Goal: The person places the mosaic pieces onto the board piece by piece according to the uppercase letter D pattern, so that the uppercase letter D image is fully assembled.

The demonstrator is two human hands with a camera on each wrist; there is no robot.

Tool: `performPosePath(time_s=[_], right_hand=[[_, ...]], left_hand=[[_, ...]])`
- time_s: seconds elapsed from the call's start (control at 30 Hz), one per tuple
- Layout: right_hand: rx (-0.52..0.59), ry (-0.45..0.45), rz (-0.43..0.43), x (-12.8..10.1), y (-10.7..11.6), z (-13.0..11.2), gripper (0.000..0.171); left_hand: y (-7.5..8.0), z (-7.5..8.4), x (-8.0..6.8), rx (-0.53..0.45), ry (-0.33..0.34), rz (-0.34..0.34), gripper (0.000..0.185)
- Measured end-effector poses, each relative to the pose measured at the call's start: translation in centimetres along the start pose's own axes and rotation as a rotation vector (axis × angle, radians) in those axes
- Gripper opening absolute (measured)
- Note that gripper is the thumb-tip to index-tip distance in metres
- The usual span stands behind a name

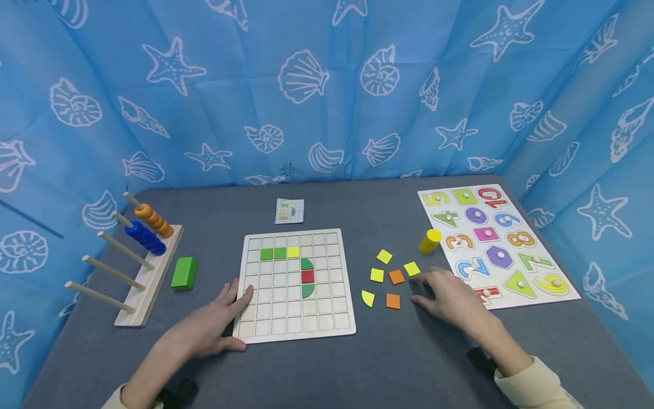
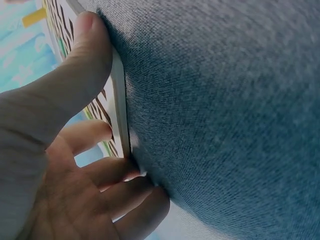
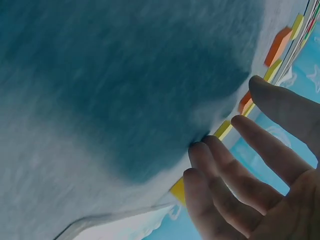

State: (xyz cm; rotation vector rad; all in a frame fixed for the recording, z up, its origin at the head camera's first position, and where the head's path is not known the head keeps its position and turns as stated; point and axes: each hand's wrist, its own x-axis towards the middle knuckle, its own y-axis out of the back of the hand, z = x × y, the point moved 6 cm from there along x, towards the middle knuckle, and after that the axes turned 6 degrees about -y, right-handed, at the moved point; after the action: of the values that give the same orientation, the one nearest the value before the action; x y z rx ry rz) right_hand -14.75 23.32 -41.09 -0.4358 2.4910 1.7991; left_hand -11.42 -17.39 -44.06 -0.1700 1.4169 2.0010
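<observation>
My left hand (image 1: 212, 318) rests at the left edge of a white grid board (image 1: 327, 318); its thumb (image 2: 90, 45) touches the front corner and the index finger reaches over the rim. On the board lie two green squares (image 1: 273, 254), a yellow square (image 1: 293, 251) and a red square (image 1: 307, 276) between two dark green quarter-rounds (image 1: 307, 263). To the right, my right hand (image 1: 452, 295) hovers low over the table, fingers spread and holding nothing. Its fingertips are right at a yellow square tile (image 1: 411, 268), with an orange tile (image 1: 393, 301) nearby.
More loose tiles, including a yellow quarter-round (image 1: 367, 298), lie right of the board. A yellow cylinder (image 1: 430, 242) stands beside a number puzzle (image 1: 498, 244). Behind the board is a pattern card (image 1: 289, 211). At left are a green block (image 1: 184, 274) and a peg rack (image 1: 153, 267) with rings.
</observation>
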Motion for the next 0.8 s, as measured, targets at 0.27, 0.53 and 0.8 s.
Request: performPosePath(time_s=[0.27,0.53,0.8], right_hand=[[-0.035,0.077,0.077,-0.1,-0.6,-3.4,0.034],[-0.079,0.178,0.125,0.1,-2.0,-6.5,0.034],[-0.048,0.293,0.172,0.2,-2.5,-8.0,0.024]], left_hand=[[0.0,0.0,0.0,0.004,0.003,0.010,0.106],[-0.1,0.0,0.0,-0.004,0.007,0.023,0.107],[-0.1,0.1,0.1,0.001,0.007,0.033,0.108]])
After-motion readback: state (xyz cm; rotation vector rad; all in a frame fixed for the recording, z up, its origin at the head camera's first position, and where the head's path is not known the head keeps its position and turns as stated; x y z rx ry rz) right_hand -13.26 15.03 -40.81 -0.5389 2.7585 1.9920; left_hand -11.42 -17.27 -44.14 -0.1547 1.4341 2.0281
